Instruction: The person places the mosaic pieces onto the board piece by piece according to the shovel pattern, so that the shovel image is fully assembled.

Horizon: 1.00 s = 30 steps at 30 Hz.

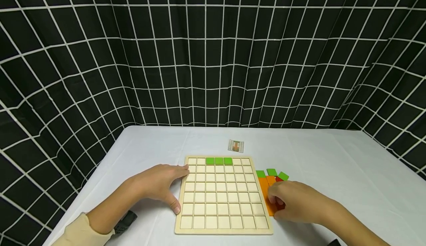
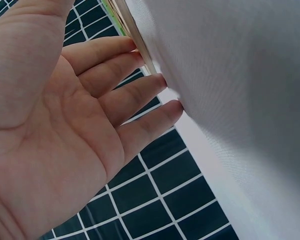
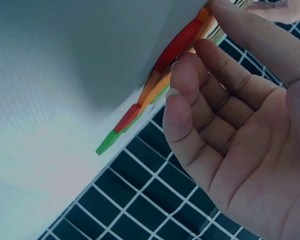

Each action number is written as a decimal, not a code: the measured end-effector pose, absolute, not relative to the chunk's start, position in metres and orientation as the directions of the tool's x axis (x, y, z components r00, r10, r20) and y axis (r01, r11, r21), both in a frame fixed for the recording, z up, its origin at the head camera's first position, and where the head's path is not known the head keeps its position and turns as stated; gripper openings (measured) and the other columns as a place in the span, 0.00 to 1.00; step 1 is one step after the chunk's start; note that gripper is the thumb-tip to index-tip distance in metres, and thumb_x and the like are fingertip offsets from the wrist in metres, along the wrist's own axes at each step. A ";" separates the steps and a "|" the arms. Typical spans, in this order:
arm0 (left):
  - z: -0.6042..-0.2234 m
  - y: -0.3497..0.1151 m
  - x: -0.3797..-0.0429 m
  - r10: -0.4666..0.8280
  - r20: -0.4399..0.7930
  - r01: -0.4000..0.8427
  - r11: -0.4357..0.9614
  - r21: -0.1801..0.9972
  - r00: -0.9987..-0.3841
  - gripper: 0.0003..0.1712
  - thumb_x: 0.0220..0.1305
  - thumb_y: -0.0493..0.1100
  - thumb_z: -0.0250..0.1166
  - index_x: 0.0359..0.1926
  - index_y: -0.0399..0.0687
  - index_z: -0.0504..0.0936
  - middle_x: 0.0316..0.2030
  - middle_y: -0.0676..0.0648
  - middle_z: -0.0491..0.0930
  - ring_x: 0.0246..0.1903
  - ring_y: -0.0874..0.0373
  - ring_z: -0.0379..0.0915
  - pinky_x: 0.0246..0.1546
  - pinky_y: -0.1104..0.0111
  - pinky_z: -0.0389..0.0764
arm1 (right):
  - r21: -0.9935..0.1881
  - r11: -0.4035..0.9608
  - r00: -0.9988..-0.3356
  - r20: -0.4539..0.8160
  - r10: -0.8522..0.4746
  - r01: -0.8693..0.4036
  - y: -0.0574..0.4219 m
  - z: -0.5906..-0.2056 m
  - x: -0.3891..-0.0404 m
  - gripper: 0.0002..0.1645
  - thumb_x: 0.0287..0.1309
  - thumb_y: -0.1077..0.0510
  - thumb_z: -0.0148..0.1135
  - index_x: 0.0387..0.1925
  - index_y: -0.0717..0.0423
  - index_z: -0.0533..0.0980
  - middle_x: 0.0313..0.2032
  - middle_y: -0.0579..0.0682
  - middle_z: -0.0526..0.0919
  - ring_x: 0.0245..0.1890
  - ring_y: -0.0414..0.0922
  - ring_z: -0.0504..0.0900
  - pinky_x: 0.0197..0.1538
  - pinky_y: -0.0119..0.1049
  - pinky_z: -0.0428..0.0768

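A pale wooden grid board [image 1: 223, 186] lies flat on the white table. Three green tiles [image 1: 219, 161] sit side by side in the middle of its far row. My left hand [image 1: 159, 185] rests at the board's left edge, thumb and fingers spread along it; the left wrist view shows its fingertips [image 2: 160, 80] against the edge. My right hand [image 1: 297, 203] is over the pile beside the board's right side, fingers loosely bent among orange tiles [image 1: 263, 188] and red tiles [image 3: 177, 45]. The hand hides part of the pile. Its thumb and fingertips stand apart in the right wrist view.
Loose green tiles [image 1: 271, 172] lie at the pile's far end. Beyond the board is a small gridded card [image 1: 236, 146] with a brown shape on it. A black curtain with white grid lines [image 1: 213, 53] stands behind and beside the table [image 1: 319, 157].
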State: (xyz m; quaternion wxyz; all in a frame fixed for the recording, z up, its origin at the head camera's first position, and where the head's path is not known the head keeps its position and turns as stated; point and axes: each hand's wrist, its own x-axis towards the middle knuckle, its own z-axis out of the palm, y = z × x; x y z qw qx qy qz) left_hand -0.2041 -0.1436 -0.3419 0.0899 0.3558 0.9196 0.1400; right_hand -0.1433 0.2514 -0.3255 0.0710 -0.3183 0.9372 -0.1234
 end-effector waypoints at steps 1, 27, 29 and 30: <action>-0.342 -0.144 -0.204 0.679 -0.066 0.628 0.709 0.321 -0.732 0.66 0.30 0.70 0.79 0.68 0.36 0.71 0.68 0.41 0.69 0.67 0.45 0.66 0.66 0.52 0.68 | -0.275 0.768 -0.789 -0.051 -0.612 -0.578 0.251 -0.326 -0.143 0.19 0.44 0.59 0.79 0.27 0.42 0.73 0.23 0.34 0.68 0.24 0.32 0.67 0.28 0.29 0.69; -0.344 -0.145 -0.206 0.682 -0.066 0.631 0.706 0.320 -0.729 0.67 0.31 0.71 0.79 0.69 0.37 0.71 0.69 0.41 0.69 0.67 0.46 0.66 0.66 0.51 0.67 | -0.291 0.745 -0.764 -0.071 -0.642 -0.600 0.251 -0.329 -0.143 0.17 0.44 0.60 0.78 0.24 0.40 0.75 0.19 0.33 0.66 0.22 0.31 0.66 0.26 0.28 0.67; -0.344 -0.146 -0.206 0.685 -0.064 0.636 0.703 0.318 -0.726 0.67 0.31 0.70 0.79 0.69 0.36 0.71 0.69 0.41 0.69 0.67 0.46 0.66 0.66 0.52 0.67 | -0.283 0.743 -0.762 -0.064 -0.645 -0.606 0.251 -0.328 -0.143 0.17 0.43 0.61 0.77 0.23 0.40 0.75 0.19 0.33 0.66 0.21 0.31 0.65 0.25 0.27 0.66; -0.344 -0.146 -0.206 0.686 -0.063 0.637 0.702 0.318 -0.725 0.67 0.31 0.70 0.79 0.69 0.36 0.71 0.69 0.41 0.69 0.67 0.46 0.66 0.66 0.52 0.67 | -0.278 0.743 -0.761 -0.060 -0.646 -0.609 0.251 -0.328 -0.143 0.18 0.42 0.62 0.76 0.23 0.40 0.74 0.18 0.33 0.65 0.21 0.31 0.65 0.24 0.27 0.66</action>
